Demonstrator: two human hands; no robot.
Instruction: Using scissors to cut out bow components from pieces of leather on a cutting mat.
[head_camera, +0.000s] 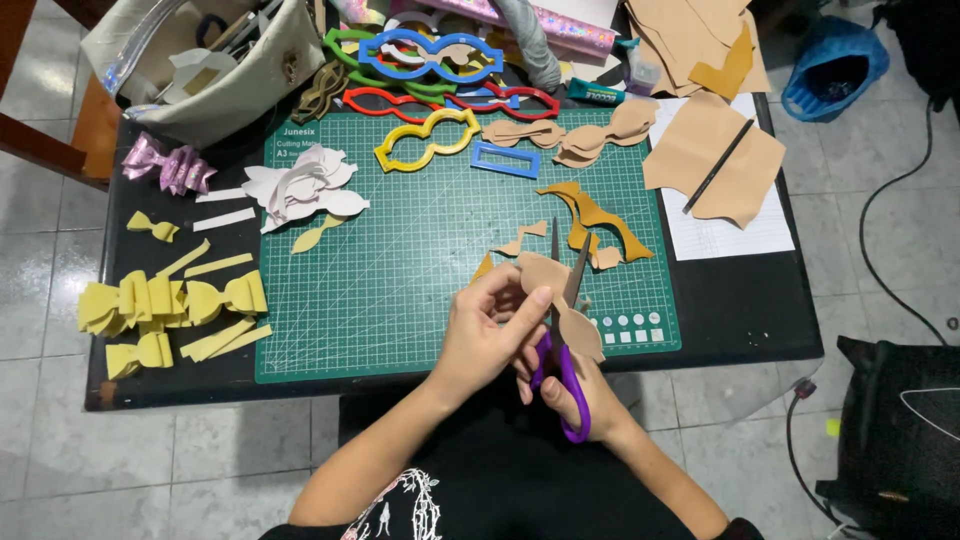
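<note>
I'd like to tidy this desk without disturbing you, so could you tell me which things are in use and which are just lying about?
In use:
left hand
right hand
purple scissors
tan cutout
green cutting mat

Lying about:
yellow bows
pink bow
coloured stencils
white cutouts
bag
pencil

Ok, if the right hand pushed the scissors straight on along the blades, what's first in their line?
Right hand aims the scissors up-mat; beyond the tan piece, likely the mustard scraps, though heights are unclear.
</note>
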